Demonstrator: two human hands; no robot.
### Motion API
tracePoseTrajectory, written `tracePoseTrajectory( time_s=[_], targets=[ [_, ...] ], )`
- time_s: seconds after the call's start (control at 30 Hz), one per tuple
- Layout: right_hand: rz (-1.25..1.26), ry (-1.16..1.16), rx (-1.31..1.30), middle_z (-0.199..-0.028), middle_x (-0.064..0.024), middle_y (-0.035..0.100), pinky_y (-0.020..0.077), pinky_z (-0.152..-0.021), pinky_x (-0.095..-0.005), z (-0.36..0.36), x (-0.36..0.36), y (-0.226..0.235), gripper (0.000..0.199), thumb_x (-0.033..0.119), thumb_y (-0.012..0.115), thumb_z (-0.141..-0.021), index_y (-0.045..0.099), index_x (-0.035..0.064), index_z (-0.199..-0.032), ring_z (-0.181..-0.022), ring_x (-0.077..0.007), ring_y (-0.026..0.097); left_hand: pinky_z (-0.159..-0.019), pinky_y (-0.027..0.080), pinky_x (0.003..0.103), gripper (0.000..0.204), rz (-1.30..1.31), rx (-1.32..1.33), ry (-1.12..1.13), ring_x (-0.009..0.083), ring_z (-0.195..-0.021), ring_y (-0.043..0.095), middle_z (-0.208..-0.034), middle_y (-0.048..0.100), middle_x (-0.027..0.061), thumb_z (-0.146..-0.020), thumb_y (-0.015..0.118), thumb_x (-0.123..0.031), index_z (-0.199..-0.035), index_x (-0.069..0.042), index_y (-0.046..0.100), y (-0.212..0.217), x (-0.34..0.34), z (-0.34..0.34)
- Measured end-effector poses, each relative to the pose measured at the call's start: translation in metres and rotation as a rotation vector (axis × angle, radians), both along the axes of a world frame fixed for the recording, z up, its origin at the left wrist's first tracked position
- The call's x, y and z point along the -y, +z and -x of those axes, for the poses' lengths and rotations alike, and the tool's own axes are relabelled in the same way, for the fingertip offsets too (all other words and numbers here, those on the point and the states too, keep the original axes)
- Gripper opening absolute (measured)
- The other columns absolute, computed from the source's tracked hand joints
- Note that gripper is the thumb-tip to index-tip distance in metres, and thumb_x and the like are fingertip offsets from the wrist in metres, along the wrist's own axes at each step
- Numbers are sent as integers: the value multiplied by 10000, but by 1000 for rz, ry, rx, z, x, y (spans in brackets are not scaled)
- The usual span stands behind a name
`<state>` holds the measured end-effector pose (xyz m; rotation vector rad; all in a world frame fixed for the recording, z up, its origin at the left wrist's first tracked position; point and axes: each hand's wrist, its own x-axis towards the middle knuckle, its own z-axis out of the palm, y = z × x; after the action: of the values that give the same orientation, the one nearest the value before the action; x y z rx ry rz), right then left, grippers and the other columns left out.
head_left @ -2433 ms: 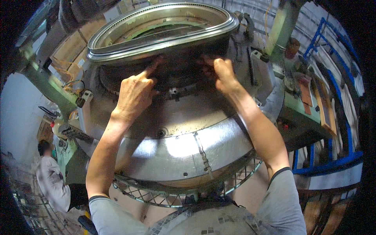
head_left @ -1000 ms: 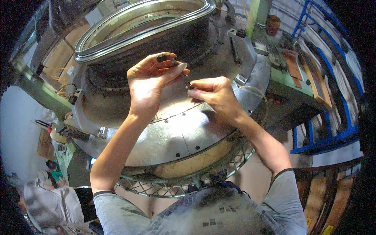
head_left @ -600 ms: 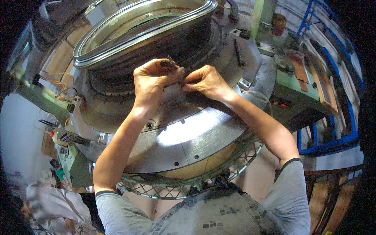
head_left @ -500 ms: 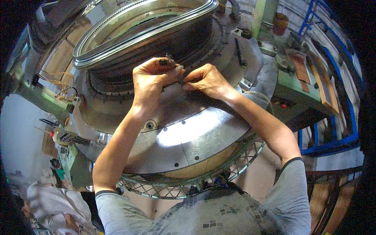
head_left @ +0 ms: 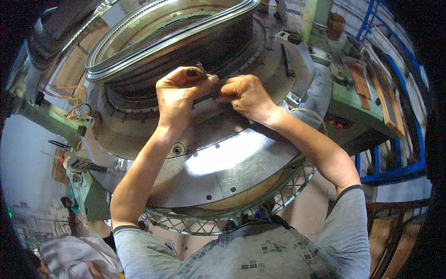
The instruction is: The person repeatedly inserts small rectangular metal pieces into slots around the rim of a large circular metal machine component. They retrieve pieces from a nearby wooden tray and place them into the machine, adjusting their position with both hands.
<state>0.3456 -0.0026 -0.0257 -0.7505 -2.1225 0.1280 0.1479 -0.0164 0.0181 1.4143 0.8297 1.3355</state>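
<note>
My left hand [head_left: 179,88] is closed in a pinch, raised over a large round metal machine [head_left: 223,167]. A small dark piece [head_left: 200,67] sticks up from its fingers; its kind I cannot make out. My right hand [head_left: 246,95] is closed too, its fingers curled just beside the left fingertips with a narrow gap between them. Whatever it may hold is hidden by the fingers. Behind both hands stands the machine's dark drum, topped by a shiny metal ring [head_left: 169,39]. Below them curves a bright steel plate with several dark holes.
On the right, a green bench [head_left: 355,109] carries brown strips and a wooden frame. Past it stands a blue metal rack [head_left: 395,174]. A green lattice guard [head_left: 188,225] runs along the machine's near edge. At lower left is another person in pale clothing [head_left: 79,255].
My right hand has turned and drawn slightly away from the left fingertips, its fingers curling in more. My left hand has hardly moved and keeps its pinch.
</note>
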Motion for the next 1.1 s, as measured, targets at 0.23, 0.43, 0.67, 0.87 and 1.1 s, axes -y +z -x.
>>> tracePoseTrajectory(
  time_s=[0.23,0.43,0.67,0.87,1.1],
  targets=[
    [635,124,-255,-653,7,665,459,-567,-258,4,6,-5,124,112,777,-849,747,-6,-822,-644,-22,547,-779,613,295,156,155,88,-21,166,-808,721,-909,743,104,-819,775,59,-935,-8,697,4,0,0],
    [754,168,-178,-710,-51,743,516,-600,-282,-6,-22,3,180,184,794,-817,785,12,-868,-640,-49,602,-843,624,377,178,263,62,24,261,-982,721,-1022,714,147,-865,690,56,-1037,34,649,-2,-16,-1],
    [1180,340,-316,-732,-9,672,421,-495,-225,-17,-50,4,227,263,764,-918,730,43,-878,-564,-64,547,-878,606,389,250,325,284,-38,287,-950,721,-1010,713,152,-814,726,87,-1035,27,627,-11,-50,0],
    [1096,315,-307,-772,-16,686,404,-483,-211,-23,-44,-1,216,255,727,-946,729,40,-924,-565,-56,543,-837,599,377,317,294,233,-25,293,-991,716,-1080,716,157,-822,739,62,-1112,1,624,-24,-48,-2],
    [918,184,-501,-750,-9,680,402,-481,-212,-30,-43,-10,190,210,711,-953,734,33,-887,-570,-54,545,-709,604,345,518,-1148,-1414,480,293,-1011,632,-1408,569,154,-813,645,-63,-1325,-123,593,-29,-40,6]
  ],
)
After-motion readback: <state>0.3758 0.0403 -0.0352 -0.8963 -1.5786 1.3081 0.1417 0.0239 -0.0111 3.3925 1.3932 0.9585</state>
